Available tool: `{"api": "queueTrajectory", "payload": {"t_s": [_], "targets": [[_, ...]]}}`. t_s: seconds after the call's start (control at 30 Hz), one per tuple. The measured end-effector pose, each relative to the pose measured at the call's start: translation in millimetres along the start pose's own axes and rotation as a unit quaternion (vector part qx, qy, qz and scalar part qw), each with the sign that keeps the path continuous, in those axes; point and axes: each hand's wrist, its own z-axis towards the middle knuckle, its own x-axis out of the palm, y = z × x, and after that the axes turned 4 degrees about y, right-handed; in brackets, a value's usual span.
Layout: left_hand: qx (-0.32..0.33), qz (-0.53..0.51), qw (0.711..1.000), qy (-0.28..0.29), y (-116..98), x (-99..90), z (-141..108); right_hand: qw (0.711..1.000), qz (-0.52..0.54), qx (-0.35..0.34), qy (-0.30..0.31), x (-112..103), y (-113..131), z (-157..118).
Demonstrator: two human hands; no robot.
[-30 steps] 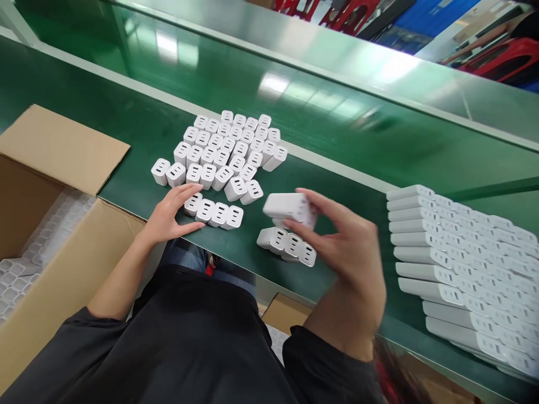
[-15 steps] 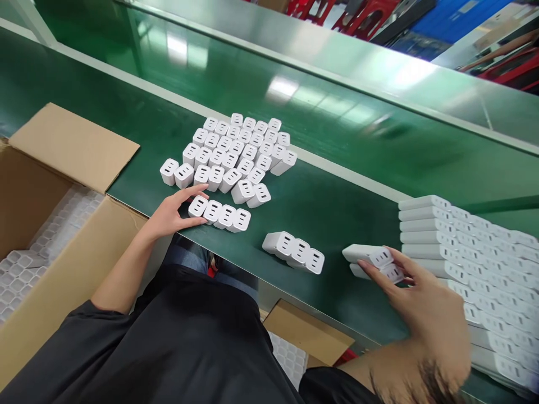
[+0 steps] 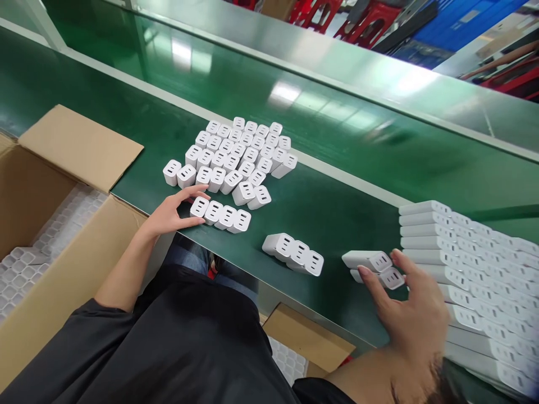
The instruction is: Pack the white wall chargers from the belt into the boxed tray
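In the head view, the left hand point(image 3: 172, 212) curves half-open round the end of a row of four white blocks point(image 3: 228, 215), grip unclear; the right hand point(image 3: 416, 308), thumb and fingers parted, loosely spans a white pair point(image 3: 373, 261) on the bench point(image 3: 330, 210)

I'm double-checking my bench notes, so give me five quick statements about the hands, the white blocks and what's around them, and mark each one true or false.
1. The left hand is at the left end of a row of four white blocks. True.
2. The right hand is at a single block. False: it is at a pair of blocks.
3. A row of three lies between the row of four and the pair. True.
4. The large stack is on the person's left. False: it is on the right.
5. An open cardboard box is on the person's left. True.
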Motion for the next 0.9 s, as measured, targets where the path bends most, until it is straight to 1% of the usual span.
{"api": "queueTrajectory", "payload": {"t_s": [0.07, 0.13, 0.2, 0.23, 0.3, 0.37, 0.43, 0.53, 0.57, 0.63, 0.77, 0.83, 0.9], "targets": [[0.000, 0.005, 1.000, 0.012, -2, -0.4, 1, 0.998, 0.003, -0.032, -0.049, 4, 5, -7], [0.001, 0.005, 1.000, 0.027, -3, -2.7, 2, 0.993, 0.016, -0.061, -0.096, 9, 17, -13], [0.000, 0.000, 0.999, 0.054, -4, -7.2, 4, 0.989, 0.042, -0.097, -0.104, 12, 36, -17], [0.000, -0.002, 0.997, 0.074, -5, -10.0, 6, 0.988, 0.056, -0.115, -0.090, 13, 46, -17], [0.000, 0.006, 0.993, 0.115, -5, -14.9, 10, 0.986, 0.080, -0.143, -0.037, 14, 66, -12], [0.000, 0.021, 0.990, 0.143, -5, -17.4, 15, 0.982, 0.102, -0.160, 0.017, 15, 82, -3], [0.000, 0.026, 0.987, 0.156, -5, -16.6, 20, 0.976, 0.123, -0.167, 0.068, 18, 93, 7], [0.008, 0.015, 0.987, 0.160, -3, -11.4, 25, 0.963, 0.148, -0.169, 0.150, 24, 102, 19], [0.012, 0.016, 0.987, 0.159, -2, -9.5, 25, 0.959, 0.154, -0.169, 0.170, 27, 105, 21], [0.018, 0.024, 0.988, 0.154, -1, -5.9, 27, 0.952, 0.170, -0.171, 0.188, 31, 110, 24], [0.032, 0.034, 0.988, 0.150, -4, 4.1, 29, 0.945, 0.204, -0.171, 0.188, 33, 118, 25], [0.038, 0.033, 0.987, 0.152, -9, 13.6, 30, 0.941, 0.217, -0.175, 0.194, 32, 118, 26], [0.037, 0.032, 0.986, 0.158, -15, 26.9, 30, 0.934, 0.229, -0.182, 0.205, 30, 114, 28]]}}
